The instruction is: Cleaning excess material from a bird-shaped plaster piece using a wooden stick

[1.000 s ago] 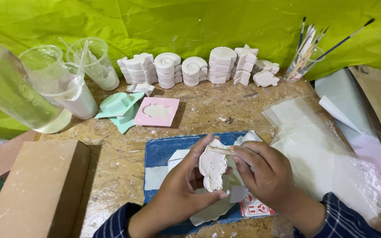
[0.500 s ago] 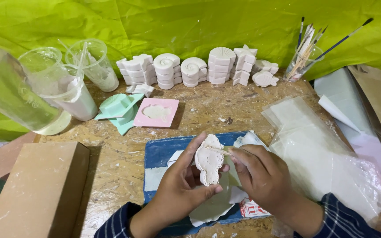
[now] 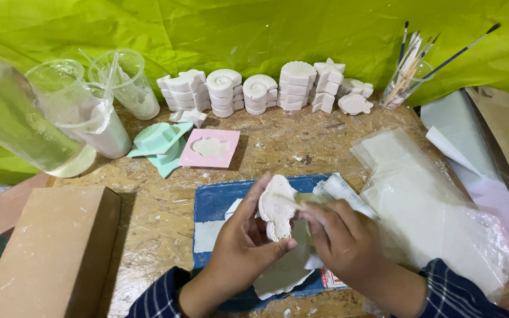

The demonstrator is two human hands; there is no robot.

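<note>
Held upright above the blue mat [image 3: 219, 203]: a white fish-shaped plaster cast [image 3: 277, 206], pinched between thumb and fingers of the left hand [image 3: 244, 247]. Pressed against its right edge, a small pale strip, perhaps sandpaper or a scraper, too small to tell [image 3: 308, 199], gripped closed in the right hand [image 3: 344, 241]. Judged as edge-cleaning midway, with the cast already out of its mould and unpainted. Lay beneath the hands, a flat white shell-like piece [image 3: 284, 274] and scraps of clear wrap [image 3: 340, 189] on the mat. Further out on the chipboard table [image 3: 266, 141], a pink square mould with a fish hollow [image 3: 210, 148] beside a pale green star-shaped mould [image 3: 159, 141]. Stood along the back, stacks of white plaster shells and stars [image 3: 260, 91], seemingly finished casts. Sat to the left, clear plastic cups, one with white mix [image 3: 98, 121]; to the right, a clear cup of paintbrushes [image 3: 405, 76], untouched. Near the right edge, a heap of clear plastic bags [image 3: 425, 200]; at the near left, a brown cardboard box [image 3: 48, 247].
</note>
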